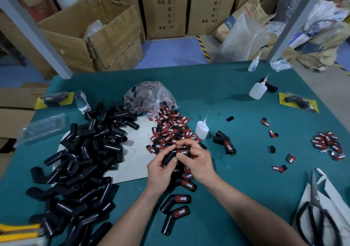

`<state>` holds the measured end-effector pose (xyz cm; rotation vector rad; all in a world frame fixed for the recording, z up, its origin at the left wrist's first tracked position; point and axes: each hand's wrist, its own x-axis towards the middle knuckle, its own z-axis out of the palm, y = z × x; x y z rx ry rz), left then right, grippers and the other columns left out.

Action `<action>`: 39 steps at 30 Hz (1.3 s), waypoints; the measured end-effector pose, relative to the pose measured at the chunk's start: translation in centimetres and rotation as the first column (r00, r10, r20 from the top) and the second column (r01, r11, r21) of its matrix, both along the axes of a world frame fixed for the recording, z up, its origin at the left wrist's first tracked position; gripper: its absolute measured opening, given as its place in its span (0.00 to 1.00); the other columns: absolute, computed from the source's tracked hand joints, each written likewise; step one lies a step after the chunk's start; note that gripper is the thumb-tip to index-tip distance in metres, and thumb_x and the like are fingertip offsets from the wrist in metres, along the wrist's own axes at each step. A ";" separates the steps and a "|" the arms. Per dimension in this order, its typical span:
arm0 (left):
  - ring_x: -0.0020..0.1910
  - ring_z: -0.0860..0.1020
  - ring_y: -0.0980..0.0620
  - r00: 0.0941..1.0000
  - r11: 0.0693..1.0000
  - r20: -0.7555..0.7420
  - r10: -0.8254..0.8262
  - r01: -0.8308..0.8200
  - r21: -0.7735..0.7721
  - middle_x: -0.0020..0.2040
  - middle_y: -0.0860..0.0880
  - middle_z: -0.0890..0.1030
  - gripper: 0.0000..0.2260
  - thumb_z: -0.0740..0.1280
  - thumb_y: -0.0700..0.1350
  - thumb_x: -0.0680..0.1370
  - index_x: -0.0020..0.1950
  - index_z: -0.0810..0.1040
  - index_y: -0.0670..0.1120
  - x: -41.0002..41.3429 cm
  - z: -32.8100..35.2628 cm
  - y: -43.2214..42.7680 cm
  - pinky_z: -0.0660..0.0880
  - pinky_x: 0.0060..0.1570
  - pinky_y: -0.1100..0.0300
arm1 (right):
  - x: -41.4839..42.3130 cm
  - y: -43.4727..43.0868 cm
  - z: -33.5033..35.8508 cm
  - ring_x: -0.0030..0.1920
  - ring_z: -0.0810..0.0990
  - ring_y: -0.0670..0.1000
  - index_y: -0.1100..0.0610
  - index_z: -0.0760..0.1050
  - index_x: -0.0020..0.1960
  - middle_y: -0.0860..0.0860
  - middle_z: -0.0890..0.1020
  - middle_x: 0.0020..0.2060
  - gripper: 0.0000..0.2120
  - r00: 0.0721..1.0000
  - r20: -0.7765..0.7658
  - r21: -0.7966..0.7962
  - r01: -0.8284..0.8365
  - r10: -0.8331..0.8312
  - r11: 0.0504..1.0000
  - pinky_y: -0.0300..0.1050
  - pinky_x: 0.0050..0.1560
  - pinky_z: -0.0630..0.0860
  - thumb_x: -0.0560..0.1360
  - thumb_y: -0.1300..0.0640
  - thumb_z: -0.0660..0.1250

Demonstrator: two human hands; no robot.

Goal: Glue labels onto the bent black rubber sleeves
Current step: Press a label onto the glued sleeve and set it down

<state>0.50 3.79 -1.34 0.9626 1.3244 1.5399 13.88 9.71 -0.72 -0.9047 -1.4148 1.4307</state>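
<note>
Black sleeve (170, 155), label (182, 152), both hands pinching

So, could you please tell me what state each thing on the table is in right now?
Held sleeve: gripped by left hand and right hand, label on it.
Two sleeves nearest the person: labelled, lying flat.
Sleeve pile: unlabelled.
Nearest glue bottle: upright.
Label bag: open, labels spilling out.
Scissors: closed.
</note>
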 end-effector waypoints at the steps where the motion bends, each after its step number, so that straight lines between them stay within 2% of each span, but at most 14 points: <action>1: 0.59 0.83 0.57 1.000 1.000 -0.002 0.006 -0.006 -0.002 0.60 0.55 0.86 0.21 0.68 0.27 0.79 0.63 0.82 0.49 0.0 0.0 0.0 0.77 0.58 0.68 | 0.0 0.0 0.1 0.61 0.81 0.54 0.56 0.86 0.50 0.51 0.82 0.60 0.05 1.000 0.010 0.001 -0.010 0.010 1.000 0.47 0.62 0.77 0.75 0.59 0.74; 4: 0.59 0.84 0.56 0.998 0.998 0.019 0.055 -0.055 -0.023 0.59 0.55 0.86 0.21 0.68 0.28 0.79 0.62 0.83 0.51 -0.1 -0.2 0.3 0.78 0.58 0.65 | 0.0 0.5 0.5 0.64 0.80 0.53 0.58 0.86 0.51 0.50 0.81 0.64 0.05 0.997 0.021 0.004 -0.074 0.074 0.997 0.43 0.62 0.76 0.77 0.63 0.72; 8: 0.55 0.86 0.51 0.989 0.996 0.118 0.086 -0.082 -0.037 0.58 0.51 0.87 0.18 0.67 0.28 0.80 0.63 0.82 0.47 -0.3 -0.4 0.5 0.81 0.54 0.62 | 0.6 1.0 0.7 0.65 0.80 0.57 0.63 0.85 0.49 0.54 0.81 0.64 0.05 0.994 -0.040 0.017 -0.104 0.104 0.994 0.50 0.63 0.78 0.78 0.66 0.70; 11: 0.56 0.85 0.53 0.989 0.995 0.120 0.091 -0.086 -0.043 0.58 0.51 0.87 0.16 0.71 0.31 0.78 0.62 0.82 0.47 -0.4 -0.5 0.6 0.80 0.55 0.63 | 0.5 0.8 0.7 0.63 0.81 0.56 0.56 0.87 0.47 0.52 0.82 0.62 0.08 0.998 -0.036 0.022 -0.052 0.053 0.998 0.46 0.62 0.78 0.78 0.65 0.70; 14: 0.56 0.85 0.53 0.986 0.993 0.124 0.112 -0.105 -0.061 0.57 0.50 0.87 0.16 0.73 0.33 0.78 0.60 0.84 0.51 -0.4 -0.5 0.7 0.80 0.57 0.62 | 0.1 0.5 0.9 0.62 0.81 0.53 0.47 0.87 0.44 0.49 0.83 0.61 0.08 1.000 -0.026 0.039 -0.008 0.009 0.999 0.42 0.62 0.76 0.76 0.59 0.72; 19: 0.57 0.85 0.50 0.982 0.991 0.146 0.117 -0.107 -0.076 0.57 0.47 0.87 0.13 0.76 0.39 0.76 0.56 0.87 0.54 -0.3 -0.5 0.8 0.80 0.61 0.56 | 0.1 0.6 0.7 0.63 0.80 0.53 0.50 0.87 0.44 0.49 0.82 0.63 0.07 1.000 -0.016 0.048 -0.011 0.011 0.999 0.44 0.62 0.76 0.76 0.59 0.72; 21: 0.58 0.85 0.51 0.985 0.993 0.133 0.110 -0.103 -0.059 0.57 0.48 0.87 0.13 0.77 0.41 0.75 0.57 0.87 0.56 -0.3 -0.3 0.7 0.80 0.61 0.57 | 0.3 0.7 0.8 0.64 0.80 0.53 0.51 0.86 0.44 0.49 0.82 0.63 0.07 1.000 -0.010 0.067 -0.009 0.010 0.998 0.45 0.62 0.76 0.76 0.60 0.71; 26: 0.59 0.84 0.55 0.998 0.998 0.022 0.067 -0.067 0.008 0.59 0.53 0.86 0.18 0.72 0.41 0.77 0.60 0.85 0.62 0.2 0.2 0.0 0.77 0.58 0.65 | 0.4 0.5 0.4 0.67 0.78 0.54 0.60 0.85 0.48 0.48 0.81 0.65 0.05 0.995 0.094 0.161 -0.036 0.021 0.986 0.48 0.66 0.75 0.77 0.61 0.71; 30: 0.59 0.84 0.56 0.998 0.998 0.010 0.059 -0.059 0.014 0.58 0.53 0.86 0.18 0.71 0.40 0.76 0.59 0.85 0.62 0.2 0.4 0.1 0.77 0.58 0.66 | 0.1 0.1 0.4 0.63 0.81 0.54 0.57 0.86 0.48 0.48 0.82 0.62 0.05 0.997 0.078 0.138 0.007 -0.018 0.990 0.52 0.63 0.77 0.77 0.60 0.71; 35: 0.62 0.83 0.54 1.000 0.999 0.006 0.026 -0.026 0.040 0.61 0.52 0.85 0.19 0.70 0.39 0.78 0.62 0.84 0.61 0.0 0.6 0.0 0.77 0.60 0.65 | 0.1 0.1 0.5 0.67 0.78 0.53 0.56 0.86 0.50 0.48 0.80 0.66 0.05 0.997 0.077 0.145 -0.038 0.027 0.989 0.47 0.67 0.74 0.77 0.61 0.71; 39: 0.63 0.82 0.52 1.000 0.999 -0.030 0.001 0.001 0.048 0.62 0.52 0.85 0.19 0.70 0.41 0.79 0.63 0.83 0.62 0.2 0.6 -0.2 0.77 0.62 0.63 | 0.1 0.1 0.3 0.64 0.80 0.54 0.55 0.86 0.51 0.48 0.82 0.63 0.06 0.998 0.066 0.107 0.003 -0.010 0.994 0.49 0.65 0.76 0.76 0.59 0.72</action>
